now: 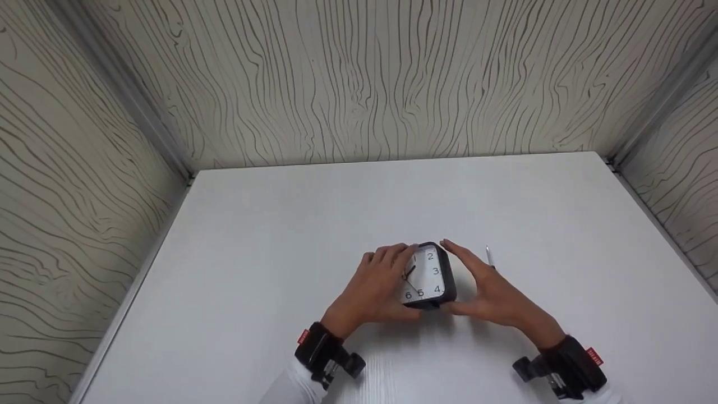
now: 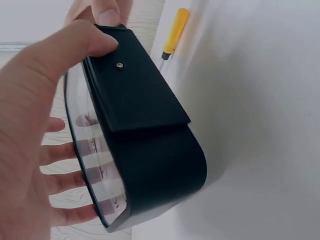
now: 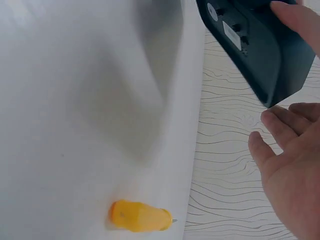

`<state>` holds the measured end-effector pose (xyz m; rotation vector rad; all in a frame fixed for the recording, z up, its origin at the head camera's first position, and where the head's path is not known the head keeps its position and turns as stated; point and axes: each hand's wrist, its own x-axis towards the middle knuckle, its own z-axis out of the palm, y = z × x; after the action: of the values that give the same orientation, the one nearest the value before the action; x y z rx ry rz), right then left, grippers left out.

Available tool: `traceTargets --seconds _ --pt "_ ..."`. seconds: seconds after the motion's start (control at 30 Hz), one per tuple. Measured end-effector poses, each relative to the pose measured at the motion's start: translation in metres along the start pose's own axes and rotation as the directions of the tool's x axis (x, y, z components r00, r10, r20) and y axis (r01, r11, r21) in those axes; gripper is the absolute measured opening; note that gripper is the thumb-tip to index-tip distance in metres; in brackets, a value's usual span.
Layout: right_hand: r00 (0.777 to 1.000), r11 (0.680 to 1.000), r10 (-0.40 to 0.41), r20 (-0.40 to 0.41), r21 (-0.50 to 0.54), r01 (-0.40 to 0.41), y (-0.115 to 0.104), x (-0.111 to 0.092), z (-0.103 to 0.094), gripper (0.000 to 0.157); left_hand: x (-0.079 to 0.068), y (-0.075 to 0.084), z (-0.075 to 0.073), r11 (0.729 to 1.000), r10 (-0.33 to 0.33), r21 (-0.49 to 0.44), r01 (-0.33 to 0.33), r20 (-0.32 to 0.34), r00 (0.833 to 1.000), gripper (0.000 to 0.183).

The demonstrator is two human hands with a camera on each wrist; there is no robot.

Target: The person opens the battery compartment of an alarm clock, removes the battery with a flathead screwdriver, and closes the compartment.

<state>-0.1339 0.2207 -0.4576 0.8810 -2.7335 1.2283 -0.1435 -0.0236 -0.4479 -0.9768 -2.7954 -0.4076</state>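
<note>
here, clock (image 1: 431,276): black-cased, held tilted above the desk (image 1: 269,224), its numbered face partly covered.
left hand (image 1: 377,286): clamped on the clock, fingers spread across its face, thumb on its bottom side near a screw (image 2: 119,65).
right hand (image 1: 493,295): fingers apart, thumb touching the clock.
screwdriver (image 2: 177,31): yellow-handled, lying on the desk beyond the right hand.
walls (image 1: 359,84): wood-grain patterned, behind and beside the desk.

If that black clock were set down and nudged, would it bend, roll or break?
The clock is probably stiff: its case has firm, crisp edges. It likely wouldn't roll, given its broad flat sides. The shiny clear front might scratch or crack if knocked.
</note>
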Motion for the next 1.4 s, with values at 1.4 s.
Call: traceTargets --seconds 1.4 --pt "0.986 0.945 -0.035 0.16 0.325 -0.02 0.008 0.003 0.032 0.095 -0.003 0.007 -0.016 0.79 0.094 -0.599 -0.129 -0.089 0.992 0.111"
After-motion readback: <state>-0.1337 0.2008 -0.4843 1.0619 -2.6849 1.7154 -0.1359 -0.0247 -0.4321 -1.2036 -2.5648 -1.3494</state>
